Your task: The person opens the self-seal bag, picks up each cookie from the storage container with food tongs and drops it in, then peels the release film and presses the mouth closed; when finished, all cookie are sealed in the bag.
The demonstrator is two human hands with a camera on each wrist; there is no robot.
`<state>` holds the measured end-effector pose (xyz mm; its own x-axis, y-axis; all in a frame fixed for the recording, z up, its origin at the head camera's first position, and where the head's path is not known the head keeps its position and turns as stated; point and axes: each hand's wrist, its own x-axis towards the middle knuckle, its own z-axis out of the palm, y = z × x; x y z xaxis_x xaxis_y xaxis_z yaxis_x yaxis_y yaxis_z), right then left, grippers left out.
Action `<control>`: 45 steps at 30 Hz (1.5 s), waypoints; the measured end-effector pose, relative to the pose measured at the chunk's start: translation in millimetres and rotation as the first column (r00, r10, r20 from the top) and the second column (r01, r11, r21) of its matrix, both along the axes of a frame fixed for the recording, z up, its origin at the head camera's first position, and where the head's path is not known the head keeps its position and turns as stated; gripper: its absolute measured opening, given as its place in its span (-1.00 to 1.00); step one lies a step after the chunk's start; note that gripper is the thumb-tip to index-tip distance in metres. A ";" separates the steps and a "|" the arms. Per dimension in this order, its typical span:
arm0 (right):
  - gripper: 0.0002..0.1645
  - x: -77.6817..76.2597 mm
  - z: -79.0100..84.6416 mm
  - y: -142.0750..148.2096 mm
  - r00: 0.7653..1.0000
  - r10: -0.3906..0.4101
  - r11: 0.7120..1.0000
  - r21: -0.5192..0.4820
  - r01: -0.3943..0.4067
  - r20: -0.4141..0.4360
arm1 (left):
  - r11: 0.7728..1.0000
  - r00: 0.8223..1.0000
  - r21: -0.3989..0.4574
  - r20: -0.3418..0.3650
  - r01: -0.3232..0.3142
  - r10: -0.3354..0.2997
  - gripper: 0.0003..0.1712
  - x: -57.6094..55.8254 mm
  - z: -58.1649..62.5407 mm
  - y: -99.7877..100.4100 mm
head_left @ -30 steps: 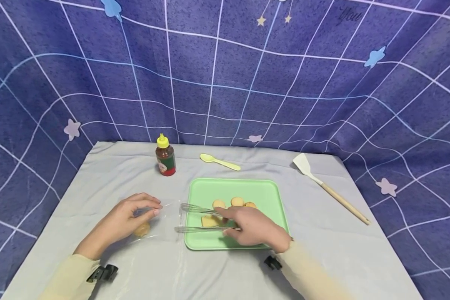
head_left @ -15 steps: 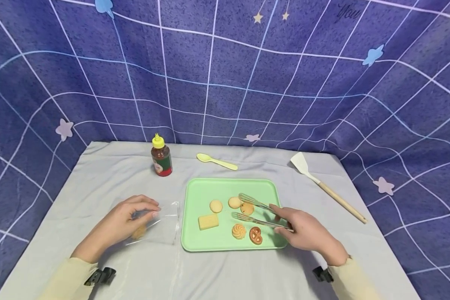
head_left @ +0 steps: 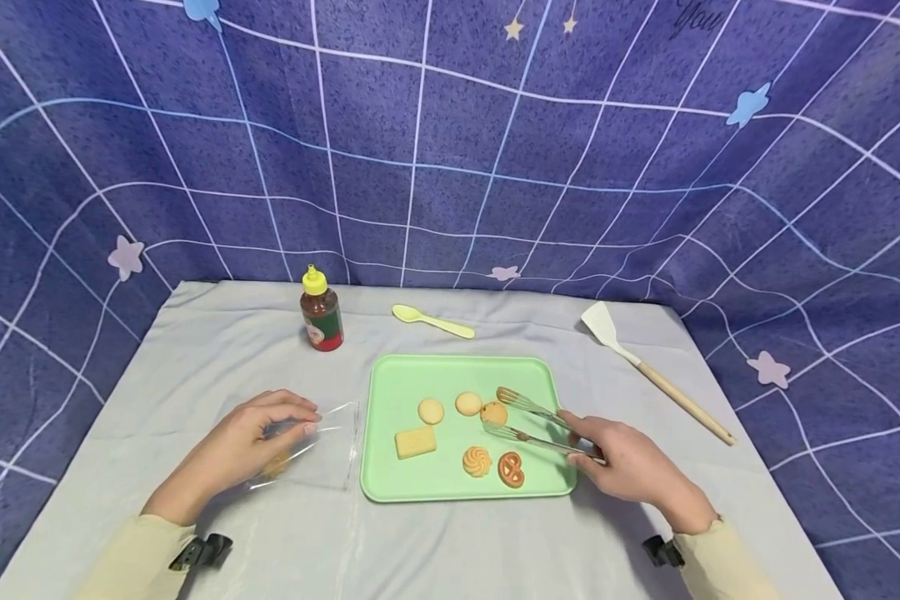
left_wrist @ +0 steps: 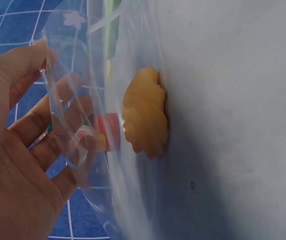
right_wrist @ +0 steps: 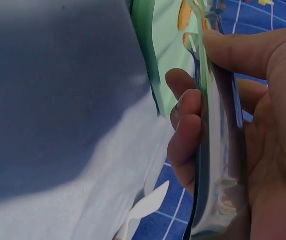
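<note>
My left hand point(head_left: 258, 446) pinches the edge of a clear plastic bag point(head_left: 332, 454) lying left of the tray, its thumb and fingertips on the film. Inside the bag sits one golden, ridged cookie point(left_wrist: 145, 114). My right hand point(head_left: 630, 467) grips metal tongs point(head_left: 551, 444), whose arms stand apart over the right part of the green tray point(head_left: 397, 487). Their tips flank a round, dotted cookie point(head_left: 494, 413) in the head view. Two plain round cookies point(head_left: 431, 411), a rectangular biscuit point(head_left: 416, 442), a swirl cookie point(head_left: 477, 462) and a pretzel point(head_left: 511, 470) also lie on the tray.
A sauce bottle point(head_left: 322, 321) with a yellow cap stands at the back left. Behind the tray lies a yellow spoon point(head_left: 433, 321). To the right rests a white spatula point(head_left: 663, 383) with a wooden handle. A blue curtain point(head_left: 450, 158) surrounds the cloth-covered table.
My right hand has drawn the tongs rightward from the bag's opening to the tray's right side, uncovering the cookies. My left hand stays at the bag, and the ridged cookie lies within it.
</note>
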<state>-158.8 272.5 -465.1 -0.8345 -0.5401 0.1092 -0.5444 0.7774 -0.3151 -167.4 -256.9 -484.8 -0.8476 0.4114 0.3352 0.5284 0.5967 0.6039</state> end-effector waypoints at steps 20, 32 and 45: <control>-0.27 -7.9 0.9 15.2 0.998 -0.052 0.998 -0.016 0.053 0.030 | 1.000 1.000 -0.021 0.018 -0.021 0.021 -0.82 0.5 0.5 -0.1; -0.32 -12.5 -1.8 4.2 0.999 -0.029 0.999 -0.030 0.030 0.045 | 1.000 1.000 -0.019 0.013 -0.013 0.013 -0.80 1.4 1.3 0.0; -0.35 -13.2 -0.8 9.7 0.997 -0.047 0.998 -0.032 0.049 0.059 | 0.999 0.999 -0.032 0.024 -0.029 0.030 -0.82 1.4 1.6 0.0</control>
